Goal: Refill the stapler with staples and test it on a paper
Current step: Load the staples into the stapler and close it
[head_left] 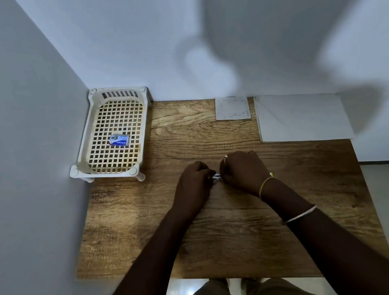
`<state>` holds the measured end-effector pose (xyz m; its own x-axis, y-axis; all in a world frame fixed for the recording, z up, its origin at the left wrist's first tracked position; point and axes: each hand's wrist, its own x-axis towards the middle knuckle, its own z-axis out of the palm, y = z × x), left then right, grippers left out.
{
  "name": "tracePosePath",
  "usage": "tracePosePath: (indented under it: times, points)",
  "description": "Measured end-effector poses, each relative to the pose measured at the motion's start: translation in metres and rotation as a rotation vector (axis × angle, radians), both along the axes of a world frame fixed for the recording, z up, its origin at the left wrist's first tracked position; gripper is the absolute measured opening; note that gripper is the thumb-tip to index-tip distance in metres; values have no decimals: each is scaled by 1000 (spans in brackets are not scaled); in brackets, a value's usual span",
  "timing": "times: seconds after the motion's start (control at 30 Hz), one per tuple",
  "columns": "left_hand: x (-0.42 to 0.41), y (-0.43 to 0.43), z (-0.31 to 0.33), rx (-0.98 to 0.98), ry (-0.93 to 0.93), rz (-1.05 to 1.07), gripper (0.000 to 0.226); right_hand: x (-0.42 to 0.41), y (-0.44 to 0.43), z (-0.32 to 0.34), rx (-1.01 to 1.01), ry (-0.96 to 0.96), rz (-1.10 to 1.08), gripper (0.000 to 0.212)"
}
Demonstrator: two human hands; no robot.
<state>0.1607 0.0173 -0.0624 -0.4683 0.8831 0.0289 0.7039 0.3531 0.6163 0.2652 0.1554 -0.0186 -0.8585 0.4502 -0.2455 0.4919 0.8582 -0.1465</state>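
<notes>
Item, stapler (216, 176): I am clasping it between my left hand (193, 182) and right hand (243, 171), mostly hidden under my fingers; I am judging steady pressure best for seating staples; staple box (119, 140) is lying far-left of my grip in the basket (81, 150); paper (302, 117) far-right.

The stapler (216, 176) lay mostly hidden between both hands at the table's middle, only a metallic bit showing. A small blue staple box (119, 139) lay flat in the white basket. White paper sheets (302, 117) lay far right.
</notes>
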Motion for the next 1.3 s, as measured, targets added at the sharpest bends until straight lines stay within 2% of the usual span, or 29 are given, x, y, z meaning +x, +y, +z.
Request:
tracePosePath:
  times: [0.37, 0.6, 0.8, 1.03, 1.3]
  points:
    - [0, 0, 4, 2, -9, 0, 26, 11, 13, 5, -113, 43, -93, 15]
    - [1, 1, 5, -1, 0, 6, 28, 33, 7, 0, 42, 23, 1, 17]
    - [0, 2, 5, -4, -24, 1, 28, 27, 0, -6, 48, 48, -33, 17]
    - [1, 1, 2, 19, -41, 11, 23, 14, -10, -8, -34, 69, -48, 18]
    - [0, 0, 2, 11, -55, 24, 27, 43, 1, -5, -197, 238, -228, 23]
